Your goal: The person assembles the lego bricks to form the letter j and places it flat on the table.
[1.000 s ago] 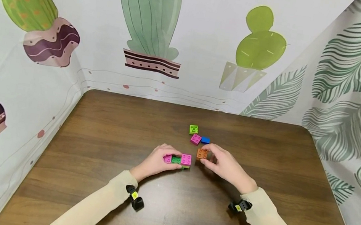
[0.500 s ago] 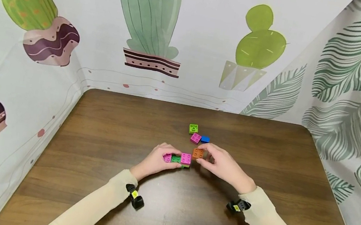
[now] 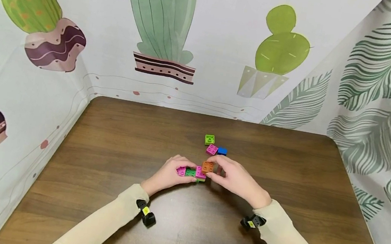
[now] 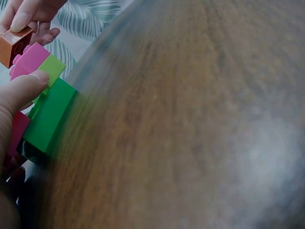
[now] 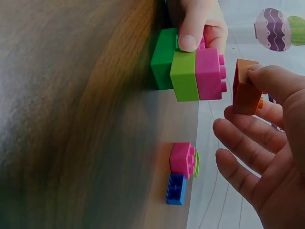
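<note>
While the left hand (image 3: 169, 173) is gripping a brick assembly (image 3: 190, 173) between thumb and fingers, the right hand (image 3: 237, 180) is pinching an orange brick (image 3: 207, 166) above the assembly's right end, its remaining fingers reaching out free. At that end a green brick (image 5: 163, 62) is bearing a lime-green brick (image 5: 183, 76), which is carrying an upper pink brick (image 5: 208, 75); a second pink brick (image 3: 181, 171) is sitting toward the left end, partly hidden by the left hand. In the right wrist view, a narrow gap is separating the orange brick's underside from the pink studs, and the left thumb is lying against the lime-green brick without entering that gap. Just beyond the right hand, three loose pieces are clustering on the brown desk (image 3: 133, 138): a pink block (image 3: 212, 149), a blue block (image 3: 222, 151) beside it, and an upturned lime block (image 3: 209, 140) farthest back. Behind the desk, a white backdrop (image 3: 224, 51) is displaying printed cacti and leaves. Cream sleeves (image 3: 106, 220) are covering both forearms.
</note>
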Demonstrator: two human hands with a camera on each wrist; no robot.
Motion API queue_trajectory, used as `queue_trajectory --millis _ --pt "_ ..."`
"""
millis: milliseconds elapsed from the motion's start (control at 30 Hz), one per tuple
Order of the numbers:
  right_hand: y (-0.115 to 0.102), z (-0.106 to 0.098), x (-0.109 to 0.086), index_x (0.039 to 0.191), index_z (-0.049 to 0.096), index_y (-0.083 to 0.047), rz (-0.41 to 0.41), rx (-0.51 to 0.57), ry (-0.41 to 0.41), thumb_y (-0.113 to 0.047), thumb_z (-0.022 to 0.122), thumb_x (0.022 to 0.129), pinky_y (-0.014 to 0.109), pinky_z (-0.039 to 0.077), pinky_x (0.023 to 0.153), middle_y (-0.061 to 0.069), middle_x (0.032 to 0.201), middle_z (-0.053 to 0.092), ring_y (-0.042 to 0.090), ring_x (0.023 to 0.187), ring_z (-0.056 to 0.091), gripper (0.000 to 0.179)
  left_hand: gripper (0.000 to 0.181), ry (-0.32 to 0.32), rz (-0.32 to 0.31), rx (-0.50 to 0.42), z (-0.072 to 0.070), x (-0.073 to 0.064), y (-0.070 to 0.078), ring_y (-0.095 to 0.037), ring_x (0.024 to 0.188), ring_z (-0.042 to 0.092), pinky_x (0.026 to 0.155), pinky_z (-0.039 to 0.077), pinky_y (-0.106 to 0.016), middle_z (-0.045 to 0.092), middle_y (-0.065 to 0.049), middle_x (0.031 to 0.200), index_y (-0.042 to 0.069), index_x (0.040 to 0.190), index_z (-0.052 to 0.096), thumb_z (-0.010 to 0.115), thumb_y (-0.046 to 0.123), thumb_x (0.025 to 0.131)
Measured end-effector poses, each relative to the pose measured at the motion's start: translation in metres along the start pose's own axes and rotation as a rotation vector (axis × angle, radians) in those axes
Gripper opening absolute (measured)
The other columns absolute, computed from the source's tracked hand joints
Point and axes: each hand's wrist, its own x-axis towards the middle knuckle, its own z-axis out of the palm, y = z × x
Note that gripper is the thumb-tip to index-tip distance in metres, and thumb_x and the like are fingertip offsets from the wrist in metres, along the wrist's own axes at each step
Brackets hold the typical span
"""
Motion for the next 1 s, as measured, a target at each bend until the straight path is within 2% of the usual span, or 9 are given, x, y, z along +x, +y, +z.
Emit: queue_trajectory --millis 133,367,500,600,700,733,900,1000 --pt "-0.0032 0.001 0.0035 0.129 0.065 -0.013 -0.012 -0.006 -0.011 -0.027 0.078 0.095 0.024 0.051 0.063 -0.005 0.103 0.066 0.013 0.078 0.06 0.039 0.037 0.007 0.013 0.004 0.0002 0.0003 -0.0003 -0.015 0.106 0.059 0.101 0.042 -0.049 0.073 0.004 0.108 0.018 0.116 0.079 0.09 0.029 0.083" --pt "-0.0043 0.0041 0.0083 0.128 0.065 -0.014 -0.031 -0.019 -0.024 -0.028 0.077 0.096 0.024 0.051 0.065 -0.005 0.106 0.066 0.005 0.076 0.057 0.037 0.035 0.014 0.032 0.007 0.001 0.0003 -0.0025 -0.015 0.105 0.059 0.097 0.043 -0.048 0.073 0.005 0.107 0.019 0.115 0.079 0.09 0.029 0.083" --pt "-0.0029 0.0065 0.0092 0.128 0.065 -0.014 -0.04 -0.025 -0.033 -0.029 0.076 0.097 0.023 0.051 0.066 -0.005 0.108 0.067 0.007 0.077 0.058 0.036 0.035 0.001 0.021 -0.008 0.0009 0.0004 -0.003 -0.015 0.107 0.06 0.107 0.039 -0.054 0.073 0.006 0.108 0.019 0.115 0.079 0.09 0.029 0.083" --pt "-0.0019 0.0079 0.0095 0.128 0.065 -0.014 -0.045 -0.027 -0.035 -0.029 0.076 0.097 0.023 0.051 0.066 -0.004 0.11 0.067 0.009 0.078 0.059 0.036 0.035 -0.001 0.018 -0.012 0.0013 0.0008 -0.0036 -0.014 0.107 0.06 0.108 0.038 -0.052 0.073 0.006 0.108 0.018 0.115 0.079 0.09 0.028 0.083" --pt "-0.0013 0.0087 0.0097 0.128 0.066 -0.015 -0.048 -0.026 -0.034 -0.028 0.076 0.097 0.024 0.051 0.067 -0.004 0.111 0.067 0.01 0.079 0.06 0.035 0.035 0.003 0.022 -0.009 0.0015 0.001 -0.0039 -0.013 0.106 0.06 0.102 0.041 -0.049 0.073 0.006 0.107 0.018 0.114 0.079 0.09 0.028 0.082" --pt "-0.0013 0.0089 0.0097 0.128 0.066 -0.015 -0.049 -0.026 -0.034 -0.028 0.076 0.097 0.023 0.051 0.067 -0.004 0.112 0.067 0.009 0.079 0.059 0.035 0.035 0.003 0.023 -0.009 0.0016 0.0011 -0.004 -0.013 0.106 0.06 0.104 0.04 -0.05 0.073 0.006 0.107 0.018 0.114 0.079 0.09 0.028 0.082" --pt "-0.0014 0.0094 0.0095 0.128 0.066 -0.014 -0.047 -0.033 -0.035 -0.027 0.077 0.097 0.023 0.051 0.067 -0.003 0.11 0.066 0.014 0.08 0.062 0.035 0.035 0.001 0.022 -0.016 0.0019 0.0011 -0.0047 -0.016 0.107 0.061 0.119 0.028 -0.058 0.073 0.004 0.107 0.017 0.114 0.079 0.09 0.027 0.083" --pt "-0.0014 0.0098 0.0092 0.128 0.066 -0.013 -0.042 -0.039 -0.031 -0.027 0.078 0.096 0.023 0.051 0.066 -0.002 0.109 0.066 0.016 0.08 0.063 0.037 0.035 0.002 0.023 -0.017 0.0024 0.001 -0.0054 -0.016 0.108 0.061 0.121 0.025 -0.059 0.073 0.005 0.108 0.018 0.114 0.079 0.09 0.028 0.083"
